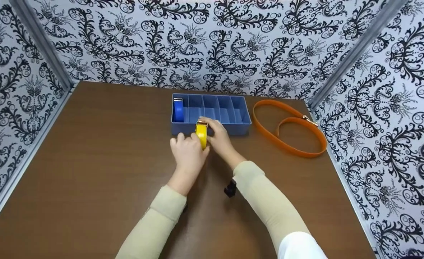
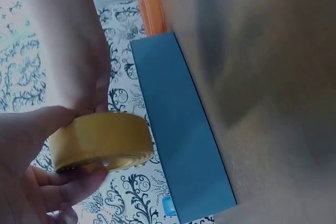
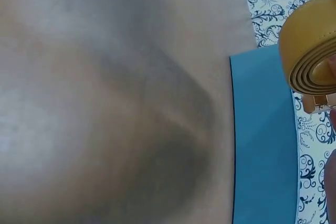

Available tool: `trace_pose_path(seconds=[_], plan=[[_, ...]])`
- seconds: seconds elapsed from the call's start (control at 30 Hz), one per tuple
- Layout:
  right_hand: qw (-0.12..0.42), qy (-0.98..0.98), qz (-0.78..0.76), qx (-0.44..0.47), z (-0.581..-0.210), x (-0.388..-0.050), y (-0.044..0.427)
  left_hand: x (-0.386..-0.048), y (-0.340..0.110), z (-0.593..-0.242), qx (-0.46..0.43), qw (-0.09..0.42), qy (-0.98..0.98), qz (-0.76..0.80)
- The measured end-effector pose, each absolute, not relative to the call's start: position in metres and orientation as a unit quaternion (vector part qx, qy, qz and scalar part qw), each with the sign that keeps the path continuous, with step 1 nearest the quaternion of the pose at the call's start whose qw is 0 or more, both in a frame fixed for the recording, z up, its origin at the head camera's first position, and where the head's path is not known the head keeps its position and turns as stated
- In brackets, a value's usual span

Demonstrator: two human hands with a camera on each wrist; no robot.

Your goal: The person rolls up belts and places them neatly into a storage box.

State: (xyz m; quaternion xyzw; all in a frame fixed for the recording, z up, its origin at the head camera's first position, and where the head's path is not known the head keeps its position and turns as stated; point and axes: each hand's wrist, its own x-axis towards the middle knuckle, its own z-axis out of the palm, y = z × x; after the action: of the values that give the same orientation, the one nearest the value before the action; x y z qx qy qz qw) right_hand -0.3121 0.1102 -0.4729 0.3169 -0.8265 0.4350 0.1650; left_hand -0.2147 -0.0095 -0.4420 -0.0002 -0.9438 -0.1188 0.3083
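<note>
A yellow belt (image 1: 202, 135), wound into a tight coil, was held up off the surface at the near side of the tray, its metal buckle (image 1: 202, 123) uppermost in the head view. The left hand (image 1: 188, 153) gripped the coil, thumb on one side and bent fingers on the other. The right hand (image 1: 219, 138) was closed about the coil's far side, its fingertips at the buckle; some of those fingers were hidden.

Just beyond stood the blue-grey tray (image 1: 239, 130), split by upright dividers into a row of five compartments. A coiled blue belt (image 1: 178, 111) with a metal buckle stood in the leftmost one. To the right of the tray, an orange belt (image 1: 307, 155) lay uncoiled in loose loops, with metal hardware (image 1: 310, 121) near the wall.

All this was on a brown surface (image 1: 107, 162), enclosed by white walls (image 1: 183, 43) with black scrollwork. Beige sleeves (image 1: 154, 223) covered both forearms.
</note>
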Motion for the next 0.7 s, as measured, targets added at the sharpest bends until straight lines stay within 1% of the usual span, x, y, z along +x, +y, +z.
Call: trace_pose_path(seconds=[0.2,0.4,0.47,0.57,0.63,0.7], plan=[[0.125,-0.825,0.477,0.278,-0.462,-0.329,0.106,-0.237,-0.011,-0.441,0.016,0.357,-0.925,-0.132],[0.087,-0.856,0.435,0.265,-0.457,-0.34,0.115,-0.257,-0.01,-0.449,0.055,0.385,-0.906,-0.17],[0.088,-0.885,0.382,0.252,-0.464,-0.342,0.121,-0.262,-0.011,-0.449,0.066,0.395,-0.898,-0.181],[0.079,-0.941,0.255,0.208,-0.482,-0.344,0.13,-0.273,-0.012,-0.45,0.075,0.402,-0.892,-0.193],[0.056,-0.969,0.159,0.18,-0.495,-0.345,0.137,-0.281,-0.012,-0.451,0.081,0.399,-0.891,-0.199],[0.029,-0.981,0.096,0.166,-0.503,-0.345,0.141,-0.288,-0.012,-0.454,0.089,0.389,-0.894,-0.206]])
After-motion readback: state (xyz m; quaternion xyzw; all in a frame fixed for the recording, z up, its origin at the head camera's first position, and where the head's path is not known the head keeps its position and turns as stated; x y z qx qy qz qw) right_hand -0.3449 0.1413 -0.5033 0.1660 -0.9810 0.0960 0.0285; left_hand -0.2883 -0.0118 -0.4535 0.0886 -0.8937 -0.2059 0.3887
